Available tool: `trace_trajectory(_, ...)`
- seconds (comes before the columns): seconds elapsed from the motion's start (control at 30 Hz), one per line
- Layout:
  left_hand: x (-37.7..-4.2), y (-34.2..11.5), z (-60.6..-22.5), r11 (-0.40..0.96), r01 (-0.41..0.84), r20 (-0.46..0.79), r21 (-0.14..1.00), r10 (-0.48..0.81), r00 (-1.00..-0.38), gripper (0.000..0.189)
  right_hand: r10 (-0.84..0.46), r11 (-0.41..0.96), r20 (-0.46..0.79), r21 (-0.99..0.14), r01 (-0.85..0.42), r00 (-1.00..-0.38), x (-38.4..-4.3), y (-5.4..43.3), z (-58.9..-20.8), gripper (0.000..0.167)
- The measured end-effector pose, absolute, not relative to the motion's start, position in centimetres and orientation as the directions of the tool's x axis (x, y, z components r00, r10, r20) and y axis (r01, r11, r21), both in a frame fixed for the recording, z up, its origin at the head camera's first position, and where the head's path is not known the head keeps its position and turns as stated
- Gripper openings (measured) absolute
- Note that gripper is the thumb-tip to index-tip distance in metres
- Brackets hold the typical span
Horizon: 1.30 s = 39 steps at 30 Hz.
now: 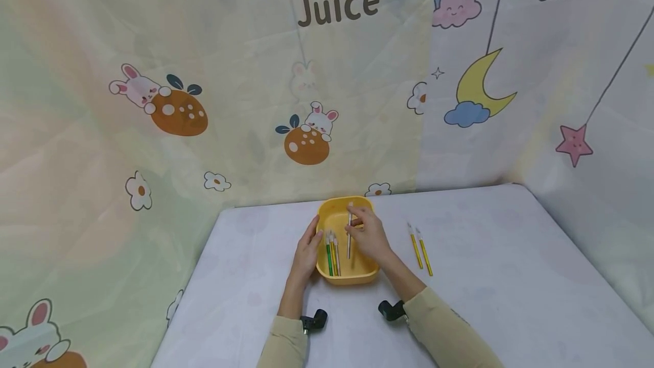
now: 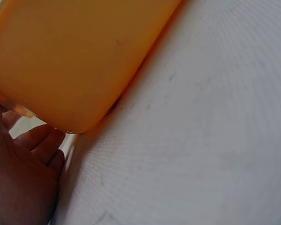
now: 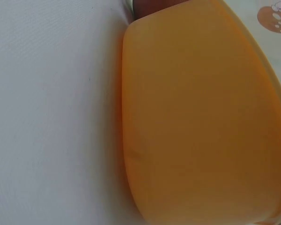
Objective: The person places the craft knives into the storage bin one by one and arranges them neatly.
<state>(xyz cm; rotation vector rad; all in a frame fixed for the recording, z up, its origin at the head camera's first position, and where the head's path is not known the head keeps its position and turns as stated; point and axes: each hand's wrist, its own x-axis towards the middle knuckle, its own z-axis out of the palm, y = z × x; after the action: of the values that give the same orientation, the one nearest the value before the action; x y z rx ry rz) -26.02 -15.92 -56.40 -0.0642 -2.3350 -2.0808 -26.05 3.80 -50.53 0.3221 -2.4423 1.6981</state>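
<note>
The step in hand seems to be the placing of a pale pencil (image 1: 349, 247) — it is pinched by the right hand (image 1: 370, 236), inside the outline of the yellow tray (image 1: 348, 280); whether it touches the floor, I cannot tell. The next move probably calls for loosening this pinch gently, beside the grouped pencils (image 1: 332, 257). The left hand (image 1: 305, 253) rests at the tray's left side, fingers relaxed; both forearms reach forward.

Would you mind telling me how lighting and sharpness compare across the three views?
Head view: bright, fairly even, with the "Juice" lettering readable; left wrist view: dim, the left hand darkened; right wrist view: muted, with a soft shadow on the table beside the tray.
</note>
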Motion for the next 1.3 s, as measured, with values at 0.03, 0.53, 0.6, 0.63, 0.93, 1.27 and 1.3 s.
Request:
trace_trajectory(0.03,-26.0,-15.9,-56.3,0.115,0.039,0.036,0.993,0.023,-0.999,0.050,-0.093,0.339,0.243,-0.904,-0.260,-0.966,-26.0,3.7,-50.6,0.055)
trace_trajectory(0.53,-25.9,-16.0,-56.3,0.112,0.040,0.037,0.993,0.029,-0.999,0.050,-0.163,0.405,0.237,-0.869,-0.284,-0.958,-25.9,2.8,-51.0,0.052)
trace_trajectory(0.6,-25.9,-16.0,-56.2,0.113,0.047,0.044,0.992,0.028,-0.999,0.049,-0.174,0.418,0.229,-0.863,-0.283,-0.958,-25.9,2.8,-51.1,0.052)
trace_trajectory(0.63,-25.9,-16.0,-56.2,0.113,0.051,0.048,0.992,0.028,-0.998,0.049,-0.178,0.423,0.226,-0.861,-0.282,-0.958,-25.9,2.8,-51.1,0.052)
trace_trajectory(0.93,-26.0,-15.9,-56.2,0.115,0.049,0.046,0.992,0.032,-0.998,0.050,-0.204,0.456,0.166,-0.856,-0.243,-0.965,-26.2,2.7,-51.3,0.052)
trace_trajectory(1.27,-26.1,-16.0,-56.4,0.116,0.048,0.046,0.992,0.026,-0.999,0.049,-0.249,0.494,0.136,-0.834,-0.246,-0.959,-26.2,2.6,-51.5,0.054)
trace_trajectory(1.3,-26.1,-16.0,-56.4,0.117,0.050,0.047,0.992,0.026,-0.999,0.049,-0.249,0.492,0.142,-0.834,-0.252,-0.958,-26.2,2.6,-51.5,0.054)
